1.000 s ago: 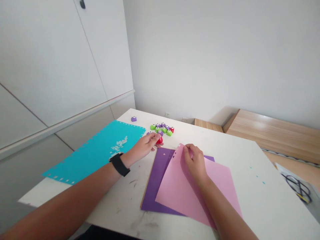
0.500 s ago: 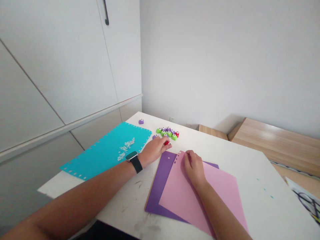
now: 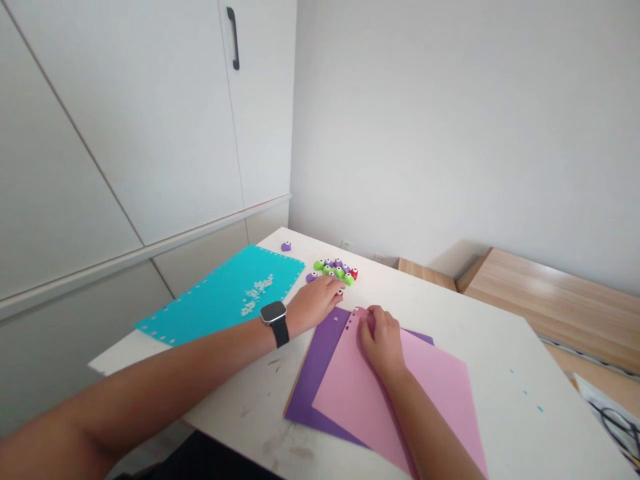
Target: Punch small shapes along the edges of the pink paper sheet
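My left hand (image 3: 316,303), with a smartwatch (image 3: 273,313) on its wrist, reaches over the near side of a cluster of small craft punches. Its fingers are stretched out above a red craft punch (image 3: 340,293), which they partly hide. Green punches (image 3: 349,279) and purple punches (image 3: 312,277) sit around the fingertips. My right hand (image 3: 384,340) is closed at the top edge of a pink sheet of paper (image 3: 345,393), beside a short row of small punched holes. Beneath that sheet lies a purple sheet (image 3: 313,380), with a tiny pink cut-out on it.
A blue sheet (image 3: 210,300) with punched edges lies at the left, bearing a scatter of white cut-outs (image 3: 257,290). A lone purple punch (image 3: 286,246) stands near the far corner of the white table (image 3: 480,333). Blue scraps (image 3: 540,409) lie at the right.
My left hand's fingers have stretched forward over the red punch they were gripping. My right hand's thumb and fingers have shifted slightly at the paper's edge. The view has tilted a little.
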Demonstrator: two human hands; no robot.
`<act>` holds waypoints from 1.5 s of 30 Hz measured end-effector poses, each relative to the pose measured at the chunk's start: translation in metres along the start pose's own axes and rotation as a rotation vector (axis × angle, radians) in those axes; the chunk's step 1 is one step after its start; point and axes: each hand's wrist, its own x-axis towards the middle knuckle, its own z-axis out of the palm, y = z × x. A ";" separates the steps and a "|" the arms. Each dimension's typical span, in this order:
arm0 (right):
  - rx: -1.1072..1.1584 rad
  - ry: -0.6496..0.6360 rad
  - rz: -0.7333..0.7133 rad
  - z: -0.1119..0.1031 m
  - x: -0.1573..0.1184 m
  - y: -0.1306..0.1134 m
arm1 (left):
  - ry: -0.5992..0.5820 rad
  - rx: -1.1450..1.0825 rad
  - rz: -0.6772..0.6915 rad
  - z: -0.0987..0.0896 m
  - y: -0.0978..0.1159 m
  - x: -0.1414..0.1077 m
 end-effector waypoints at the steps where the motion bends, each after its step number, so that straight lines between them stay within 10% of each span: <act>1: 0.001 -0.003 -0.003 0.000 0.000 0.000 | -0.022 -0.018 0.028 -0.003 0.004 -0.008; 7: 0.012 -0.029 -0.004 0.001 -0.001 0.000 | -0.264 -0.053 0.298 0.001 0.016 -0.053; 19: 0.046 -0.030 -0.015 -0.001 0.000 -0.002 | -0.309 0.222 0.048 -0.030 -0.022 -0.085; 26: 0.039 -0.029 -0.031 -0.004 0.001 -0.004 | -0.154 0.275 -0.061 -0.064 -0.044 -0.036; 45: 0.079 0.042 -0.057 -0.014 0.033 -0.009 | -0.084 -0.052 -0.123 -0.023 -0.099 0.017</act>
